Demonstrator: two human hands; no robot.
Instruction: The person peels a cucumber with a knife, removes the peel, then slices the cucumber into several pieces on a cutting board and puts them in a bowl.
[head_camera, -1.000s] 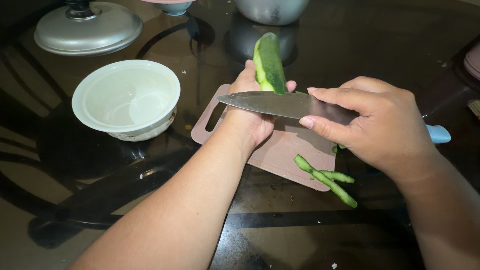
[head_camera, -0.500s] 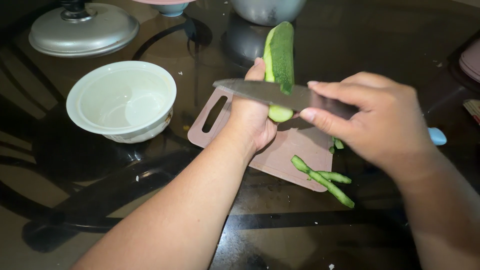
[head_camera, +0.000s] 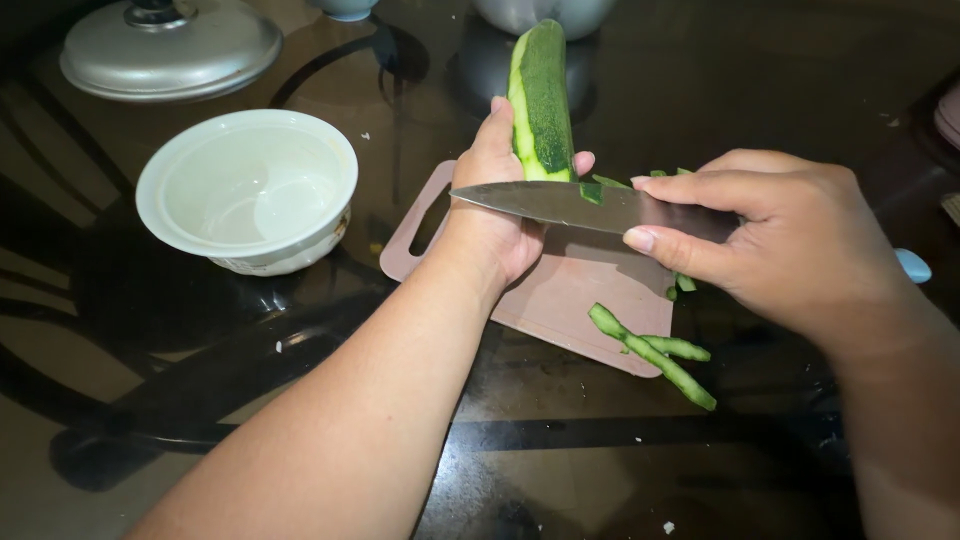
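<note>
I see my left hand (head_camera: 495, 215) wrapped tight around the bottom of a cucumber (head_camera: 541, 100). The cucumber stands up, tilted a little away from me, above the pink board (head_camera: 575, 290). One long side of it is already peeled and pale. My right hand (head_camera: 790, 245) is closed on a knife (head_camera: 570, 205). My thumb and first finger pinch the flat blade. The blade lies sideways and touches the cucumber just above my left fingers (head_camera: 583, 162). Green peels (head_camera: 655, 355) lie on the board's near corner. A white bowl (head_camera: 247, 190) sits to the left on the dark tabletop (head_camera: 600, 470).
</note>
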